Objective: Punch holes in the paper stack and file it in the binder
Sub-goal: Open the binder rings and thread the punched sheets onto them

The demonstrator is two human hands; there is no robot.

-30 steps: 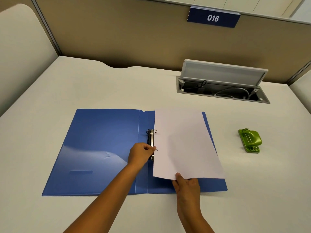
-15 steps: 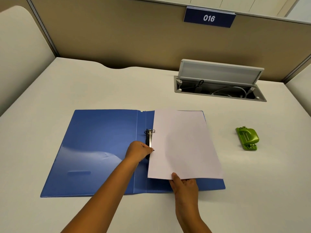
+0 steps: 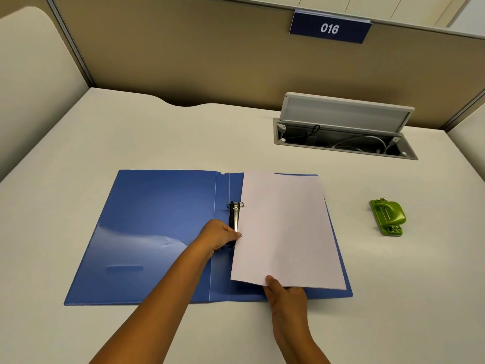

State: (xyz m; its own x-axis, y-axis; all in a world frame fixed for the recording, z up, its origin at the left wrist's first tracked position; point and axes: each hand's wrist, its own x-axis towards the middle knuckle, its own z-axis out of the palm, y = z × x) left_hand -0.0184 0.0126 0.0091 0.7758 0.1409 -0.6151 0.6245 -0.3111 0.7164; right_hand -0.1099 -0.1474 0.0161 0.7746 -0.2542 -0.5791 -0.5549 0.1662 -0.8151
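Observation:
A blue binder (image 3: 157, 227) lies open and flat on the desk, its metal ring clip (image 3: 234, 214) on the spine. A white paper stack (image 3: 286, 232) lies over the binder's right half, its left edge at the rings. My left hand (image 3: 219, 235) pinches the paper's left edge beside the lower ring, which it hides. My right hand (image 3: 284, 292) grips the paper's bottom edge, thumb on top. A green hole punch (image 3: 388, 216) sits on the desk to the right, apart from both hands.
An open cable hatch (image 3: 343, 132) with its grey lid raised is set in the desk at the back right. A beige partition with a blue "016" sign (image 3: 329, 27) stands behind. Bare desk surface (image 3: 78, 143) surrounds the binder.
The paper stack has slid left toward the rings, its left edge now over the clip. Both hands kept their hold and moved with it.

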